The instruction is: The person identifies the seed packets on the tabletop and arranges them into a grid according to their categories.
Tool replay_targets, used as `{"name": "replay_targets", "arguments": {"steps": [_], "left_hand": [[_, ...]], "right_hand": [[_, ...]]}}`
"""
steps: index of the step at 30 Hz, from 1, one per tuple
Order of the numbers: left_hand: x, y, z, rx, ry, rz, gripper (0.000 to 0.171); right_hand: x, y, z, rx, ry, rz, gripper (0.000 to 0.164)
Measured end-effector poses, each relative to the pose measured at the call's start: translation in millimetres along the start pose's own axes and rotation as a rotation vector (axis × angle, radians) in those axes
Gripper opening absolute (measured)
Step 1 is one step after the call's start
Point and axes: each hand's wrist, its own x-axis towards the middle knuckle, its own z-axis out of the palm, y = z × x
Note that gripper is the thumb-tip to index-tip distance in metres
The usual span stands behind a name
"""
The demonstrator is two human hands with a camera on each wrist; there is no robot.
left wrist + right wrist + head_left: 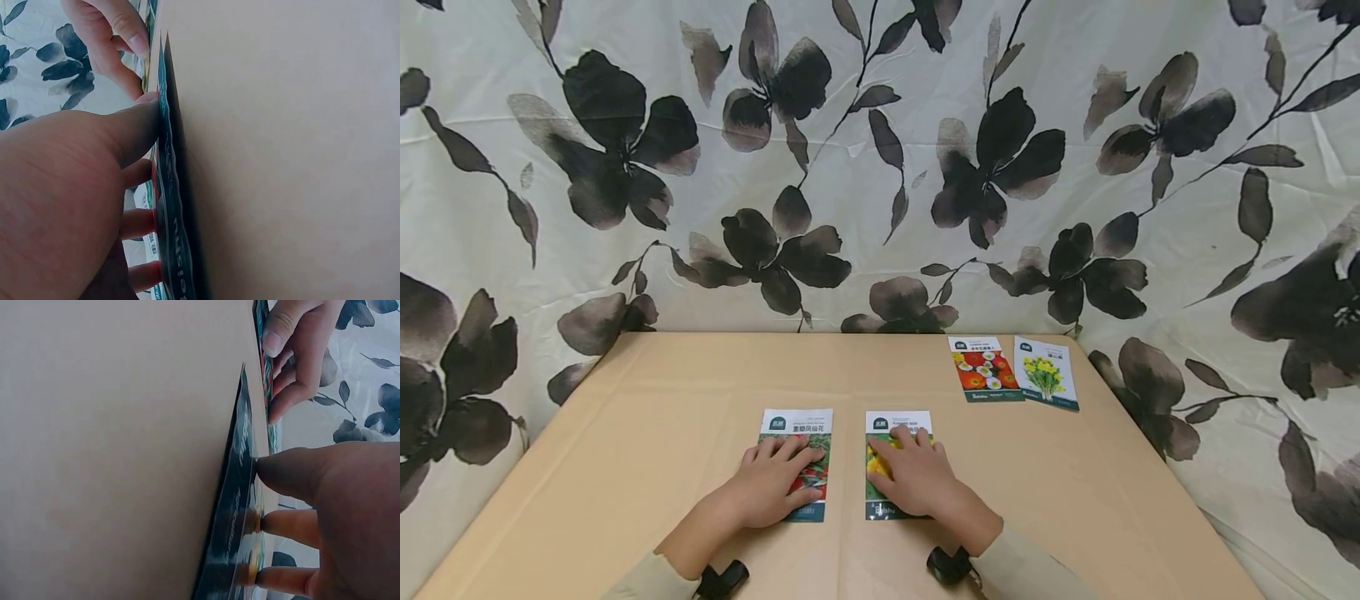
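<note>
Fingers (806, 457) are lying spread, clasping nothing: left hand (766, 487) touching red-flowered packet (810, 512), right hand (921, 482) yellow-flowered packet (880, 507), midway between the table's (1037, 475) side edges; light, even pressure should be avoiding creases

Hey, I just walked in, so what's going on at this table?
A person's left hand rests on a packet picturing red flowers, and their right hand rests on a packet picturing yellow flowers. Those two packets lie side by side on a tan table, with a gap between them. Near the table's far right corner, a packet showing red and white blooms and another showing a yellow bunch lie close together, with neither hand on them.
</note>
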Motion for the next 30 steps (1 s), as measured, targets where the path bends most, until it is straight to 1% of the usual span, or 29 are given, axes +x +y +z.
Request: {"name": "replay_targets", "arguments": {"steps": [5,11,14,23,30], "left_hand": [[-1.4,-0.1,1.9,-0.001,-0.015,-0.007,0.062],[-1.3,1.8,0.6,-0.012,0.000,0.006,0.061],[-2.1,2.3,0.5,-0.011,-0.003,0.002,0.061],[-2.1,1.2,0.5,-0.010,0.000,-0.001,0.062],[0.2,-0.9,1.3,-0.003,0.003,0.008,0.062]], "right_hand": [[-0.8,1.9,-0.1,0.006,-0.001,0.007,0.057],[-2.1,3.2,0.7,-0.001,0.009,0.012,0.057],[-2.6,3.2,0.8,0.002,0.009,0.010,0.058],[-2.8,0.7,1.1,0.001,-0.008,0.019,0.058],[-2.1,2.4,2.7,-0.001,0.008,0.019,0.059]]}}
